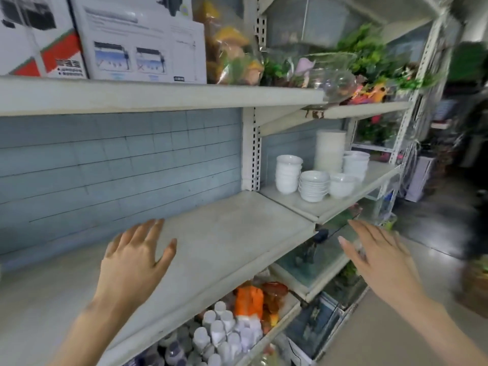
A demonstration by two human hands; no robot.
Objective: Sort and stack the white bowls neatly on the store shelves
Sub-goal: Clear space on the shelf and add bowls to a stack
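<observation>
Head view of a store shelving unit. The left hand [133, 256], at about 7 o'clock in the frame, is spread flat with fingers released, palm down over the bare middle shelf [224, 233] — it grasps nothing. The right hand [380, 257], at about 4 o'clock, is likewise spread and empty, held in front of the shelf edge. The white bowls [314, 184] stand in several stacks on the adjoining shelf [351, 196] at about 2 o'clock, well apart from both hands; a taller stack of white plates [330, 150] rises behind them. White bottles [219, 334] crowd the lower shelf at 6 o'clock — printed boxes [137, 40] fill the top shelf at 11 o'clock.
</observation>
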